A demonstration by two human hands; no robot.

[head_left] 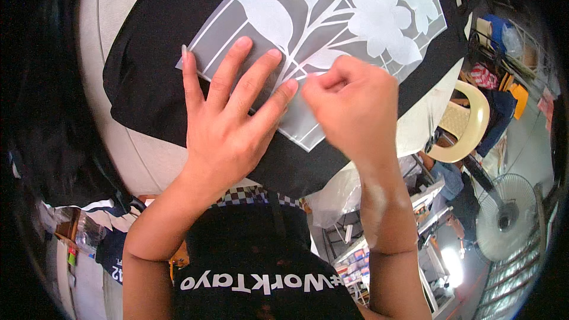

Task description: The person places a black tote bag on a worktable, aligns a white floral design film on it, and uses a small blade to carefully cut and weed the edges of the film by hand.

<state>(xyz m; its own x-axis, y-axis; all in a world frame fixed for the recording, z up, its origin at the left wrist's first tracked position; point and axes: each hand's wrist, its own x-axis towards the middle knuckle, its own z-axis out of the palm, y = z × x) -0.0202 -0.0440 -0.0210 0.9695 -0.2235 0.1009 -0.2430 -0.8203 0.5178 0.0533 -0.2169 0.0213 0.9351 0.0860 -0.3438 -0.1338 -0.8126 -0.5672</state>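
Note:
A translucent sheet (261,15) with a white flower, leaf and grid-line design lies on a black cloth garment (148,41). My left hand (228,104) rests on the sheet's near left part with its fingers spread, pressing rather than gripping. Just right of it, my right hand (358,104) is closed, thumb and fingers pinched together over the lower stem of the design. Whatever the right fingers hold, if anything, is hidden by the hand. The sheet's near corner (308,141) sticks out between my two wrists, flat on the black cloth.
A pale table (112,83) curves around beneath the garment. To the right are a cream plastic chair (479,121) and a standing fan (507,219). Clear plastic wrap (338,198) hangs by the table's near edge. Dark cloth (59,142) fills the left side.

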